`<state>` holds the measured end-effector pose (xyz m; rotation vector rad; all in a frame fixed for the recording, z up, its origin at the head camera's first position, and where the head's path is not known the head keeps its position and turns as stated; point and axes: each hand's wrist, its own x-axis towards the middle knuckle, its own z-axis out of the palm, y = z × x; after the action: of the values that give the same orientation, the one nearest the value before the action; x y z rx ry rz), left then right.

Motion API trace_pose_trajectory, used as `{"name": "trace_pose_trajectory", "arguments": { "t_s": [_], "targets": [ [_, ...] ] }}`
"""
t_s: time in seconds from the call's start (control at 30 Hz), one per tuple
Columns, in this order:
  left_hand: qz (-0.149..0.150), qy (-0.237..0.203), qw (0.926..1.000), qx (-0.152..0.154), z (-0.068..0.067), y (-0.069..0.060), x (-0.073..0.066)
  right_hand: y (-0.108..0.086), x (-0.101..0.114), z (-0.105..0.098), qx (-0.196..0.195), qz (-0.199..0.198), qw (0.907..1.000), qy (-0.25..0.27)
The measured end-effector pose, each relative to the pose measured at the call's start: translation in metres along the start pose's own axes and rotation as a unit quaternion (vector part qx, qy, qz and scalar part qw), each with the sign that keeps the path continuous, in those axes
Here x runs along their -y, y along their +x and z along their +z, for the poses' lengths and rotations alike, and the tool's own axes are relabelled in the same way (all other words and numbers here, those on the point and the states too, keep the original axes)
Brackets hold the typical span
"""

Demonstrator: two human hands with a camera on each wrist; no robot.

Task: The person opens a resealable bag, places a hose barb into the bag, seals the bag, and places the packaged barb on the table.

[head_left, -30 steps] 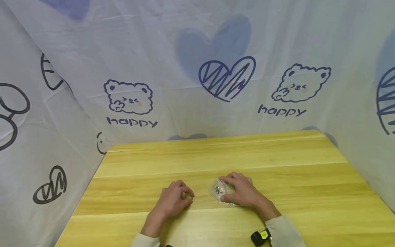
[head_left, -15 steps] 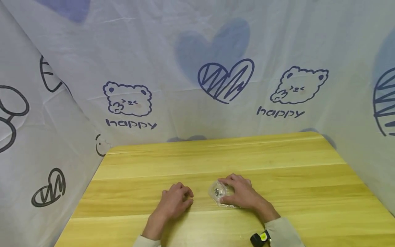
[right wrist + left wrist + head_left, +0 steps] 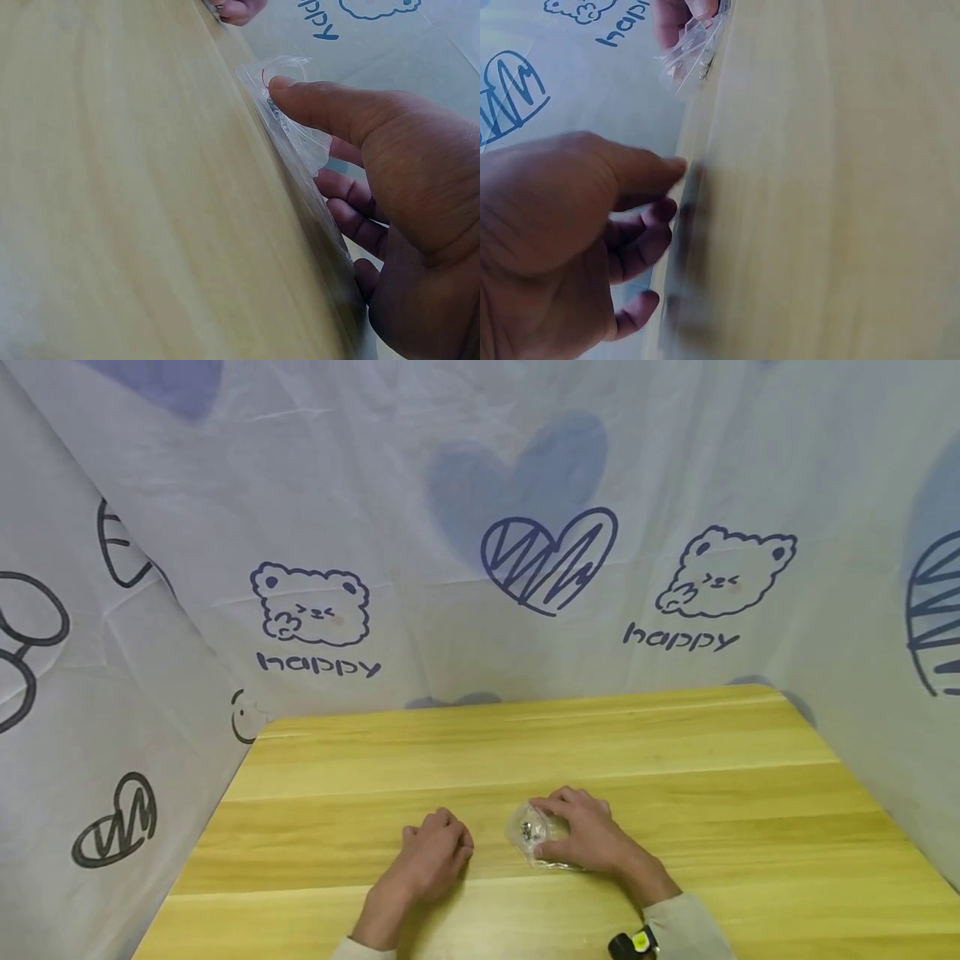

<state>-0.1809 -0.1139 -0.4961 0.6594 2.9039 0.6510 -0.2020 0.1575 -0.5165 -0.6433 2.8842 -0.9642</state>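
Observation:
A clear plastic bag (image 3: 526, 837) with several small, dark metallic pieces in it lies on the table. My right hand (image 3: 592, 831) holds it at its right side, thumb and fingers spread around the plastic; in the right wrist view the thumb (image 3: 322, 101) presses on the bag (image 3: 300, 146). To the left of the bag, my left hand (image 3: 431, 860) is low over the table with bent fingers. The left wrist view shows this left hand (image 3: 562, 225) with its thumb stretched over the fingers; the index fingertip is hidden, and whether anything small is pinched there cannot be seen.
The wooden table (image 3: 600, 735) extends around both hands. A white cloth (image 3: 420, 510) printed with hearts and bears hangs behind it and along both sides. A small black device (image 3: 630, 943) sits at the right wrist.
The left hand has rolled over and its fingers have drawn closer together; a tiny thing seen at its fingertips one second ago no longer shows. The right hand stays on the bag.

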Motion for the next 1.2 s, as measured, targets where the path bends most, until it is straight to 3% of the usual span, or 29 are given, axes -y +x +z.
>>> {"name": "trace_pose_trajectory", "arguments": {
  "t_s": [0.23, 0.67, 0.97, 1.2],
  "targets": [
    [0.027, -0.042, 0.9986, -0.014, 0.004, 0.016, -0.011, 0.0, -0.002, 0.004, -0.003, 0.002, 1.0, 0.001],
    [0.071, -0.038, 0.996, -0.037, 0.011, 0.046, -0.03, 0.004, 0.001, 0.006, 0.001, -0.012, 0.9999, -0.001],
    [0.075, -0.04, 0.9962, -0.015, 0.012, 0.054, -0.04, 0.002, -0.001, 0.005, -0.002, -0.012, 0.9999, 0.002],
    [0.078, -0.043, 0.9959, -0.019, 0.018, 0.058, -0.043, 0.0, -0.004, 0.002, -0.007, -0.007, 0.9999, -0.003]
  ]
}}
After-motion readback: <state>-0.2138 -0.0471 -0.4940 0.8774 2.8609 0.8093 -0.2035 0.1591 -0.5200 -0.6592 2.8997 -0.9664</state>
